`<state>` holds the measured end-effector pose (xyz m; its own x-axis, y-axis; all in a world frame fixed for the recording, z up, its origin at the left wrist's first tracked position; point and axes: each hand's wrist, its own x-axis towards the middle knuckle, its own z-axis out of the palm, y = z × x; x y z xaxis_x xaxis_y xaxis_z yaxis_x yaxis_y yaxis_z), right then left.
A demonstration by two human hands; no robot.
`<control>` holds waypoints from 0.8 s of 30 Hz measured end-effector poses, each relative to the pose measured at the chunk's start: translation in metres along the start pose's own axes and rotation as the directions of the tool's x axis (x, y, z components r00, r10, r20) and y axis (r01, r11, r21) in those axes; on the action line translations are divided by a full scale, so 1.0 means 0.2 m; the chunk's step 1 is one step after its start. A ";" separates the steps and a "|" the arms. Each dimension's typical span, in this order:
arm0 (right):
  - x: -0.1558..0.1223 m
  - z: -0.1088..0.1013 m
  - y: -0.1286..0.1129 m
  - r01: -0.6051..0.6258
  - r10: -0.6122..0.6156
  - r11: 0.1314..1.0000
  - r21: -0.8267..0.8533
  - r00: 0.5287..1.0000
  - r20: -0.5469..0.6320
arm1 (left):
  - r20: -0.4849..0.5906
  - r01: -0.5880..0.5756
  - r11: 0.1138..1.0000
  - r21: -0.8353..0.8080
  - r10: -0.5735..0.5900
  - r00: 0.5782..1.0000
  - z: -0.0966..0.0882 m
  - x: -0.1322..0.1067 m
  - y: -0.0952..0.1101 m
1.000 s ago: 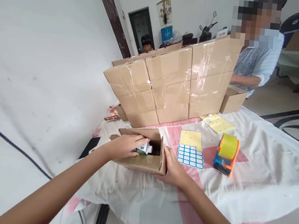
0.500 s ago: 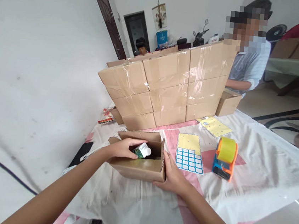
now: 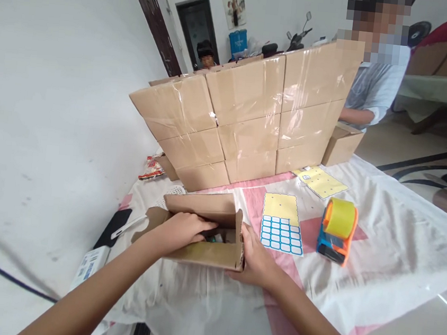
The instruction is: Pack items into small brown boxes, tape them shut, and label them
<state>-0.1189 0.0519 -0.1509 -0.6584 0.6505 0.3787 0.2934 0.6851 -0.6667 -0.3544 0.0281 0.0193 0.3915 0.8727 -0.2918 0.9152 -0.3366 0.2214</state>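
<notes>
Brown open-topped cardboard box (image 3: 206, 255), long axis side-to-side, sits near the tabletop's (image 3: 193, 303) left edge; right hand (image 3: 257, 259) clasps its right end; left hand (image 3: 185, 231) dips inside, beside a green-and-white item (image 3: 216, 238), grip unclear.

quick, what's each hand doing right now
Left hand: inside the box, at a container; whether its grip is closed cannot be told.
Right hand: closed on the box's right end.

Forearms (image 3: 106, 279) forward, left hand (image 3: 185, 231) palm-down, right hand (image 3: 256, 260) half-curled.
</notes>
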 end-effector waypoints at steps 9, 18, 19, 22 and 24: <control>-0.01 -0.02 -0.03 0.091 -0.089 0.994 -0.064 0.996 0.025 | 0.206 0.228 0.970 -0.079 -0.208 0.956 -0.01 -0.14 -0.06; 0.01 -0.02 -0.02 0.039 -0.039 0.999 -0.009 0.998 0.040 | 0.376 0.288 0.934 -0.211 -0.194 0.906 0.04 -0.45 0.22; 0.02 -0.02 -0.02 0.045 -0.045 0.999 -0.003 0.998 0.047 | 0.392 0.277 0.929 -0.244 -0.167 0.905 0.06 -0.45 0.23; 0.02 -0.03 -0.03 0.075 -0.076 0.997 0.007 0.996 0.044 | 0.372 0.248 0.883 -0.398 -0.092 0.924 0.08 -0.40 0.20; 0.01 -0.03 -0.03 0.087 -0.087 0.996 0.011 0.995 0.040 | 0.265 0.271 0.872 -0.409 -0.171 0.949 0.09 -0.34 0.14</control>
<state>-0.1177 0.0511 -0.1418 -0.7085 0.5746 0.4096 0.2273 0.7353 -0.6385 -0.3535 -0.0458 0.0291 0.2407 0.7919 -0.5613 0.8650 0.0874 0.4941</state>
